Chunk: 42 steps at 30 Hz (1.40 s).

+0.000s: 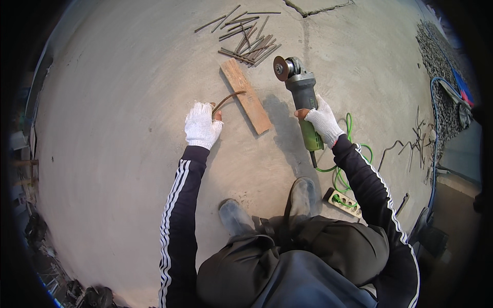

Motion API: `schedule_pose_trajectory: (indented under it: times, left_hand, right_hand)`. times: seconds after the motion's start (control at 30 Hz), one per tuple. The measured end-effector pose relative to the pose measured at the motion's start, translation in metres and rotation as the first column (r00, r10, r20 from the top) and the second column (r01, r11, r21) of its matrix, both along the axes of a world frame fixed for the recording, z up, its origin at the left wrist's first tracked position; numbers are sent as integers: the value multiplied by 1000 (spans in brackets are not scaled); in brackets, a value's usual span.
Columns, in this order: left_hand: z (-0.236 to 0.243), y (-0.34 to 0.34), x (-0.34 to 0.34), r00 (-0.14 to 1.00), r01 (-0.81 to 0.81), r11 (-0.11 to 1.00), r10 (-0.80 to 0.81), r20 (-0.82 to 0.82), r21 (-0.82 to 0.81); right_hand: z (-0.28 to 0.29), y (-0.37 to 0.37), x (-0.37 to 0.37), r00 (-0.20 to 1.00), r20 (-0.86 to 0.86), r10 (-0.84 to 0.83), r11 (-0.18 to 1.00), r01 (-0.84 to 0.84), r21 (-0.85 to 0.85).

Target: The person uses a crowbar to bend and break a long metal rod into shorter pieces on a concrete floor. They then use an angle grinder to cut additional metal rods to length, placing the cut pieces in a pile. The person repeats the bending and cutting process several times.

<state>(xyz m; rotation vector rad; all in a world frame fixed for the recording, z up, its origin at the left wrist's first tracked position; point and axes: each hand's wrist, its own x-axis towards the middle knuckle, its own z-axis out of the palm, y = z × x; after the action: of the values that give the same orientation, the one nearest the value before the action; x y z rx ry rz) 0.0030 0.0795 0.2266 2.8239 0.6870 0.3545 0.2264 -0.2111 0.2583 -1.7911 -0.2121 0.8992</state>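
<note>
My left hand (203, 124), in a white fingerless glove, is closed on a curved rusty rod (229, 96), whose far end lies over a reddish wooden plank (248, 108) on the concrete. To the right, my right hand (321, 120), gloved the same way, grips the body of a black and green angle grinder (299, 88). The grinder's thin cutting disc (279, 69) points up and away from me, to the right of the plank's far end, not touching the rod. Its green cord (347, 176) loops down beside my right arm.
Several short steel rods (251, 41) lie scattered beyond the plank. A power strip (343, 205) is by my right boot (303, 200). Bent rods (411, 145), gravel (435, 61) and a blue hose (436, 123) line the right side. A crack (313, 11) crosses the far concrete.
</note>
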Motion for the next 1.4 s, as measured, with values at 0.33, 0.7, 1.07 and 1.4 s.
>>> schedule_pose_trajectory:
  times: [0.33, 0.7, 1.07, 1.4]
  left_hand:
    - [19, -179, 61, 986, 148, -20, 87, 145, -989]
    - [6, -184, 47, 987, 36, -367, 159, -25, -930]
    - [14, -186, 37, 989, 24, -339, 142, -26, -940]
    - [5, -174, 27, 998, -12, -361, 49, -32, -932]
  right_hand:
    - [16, 24, -15, 990, -78, -119, 990, 124, 65]
    - [9, 25, -20, 982, -33, -188, 979, 190, 73]
    - [1, 22, -35, 970, 79, -230, 969, 236, -74]
    - [7, 15, -45, 973, 28, -231, 972, 231, -30]
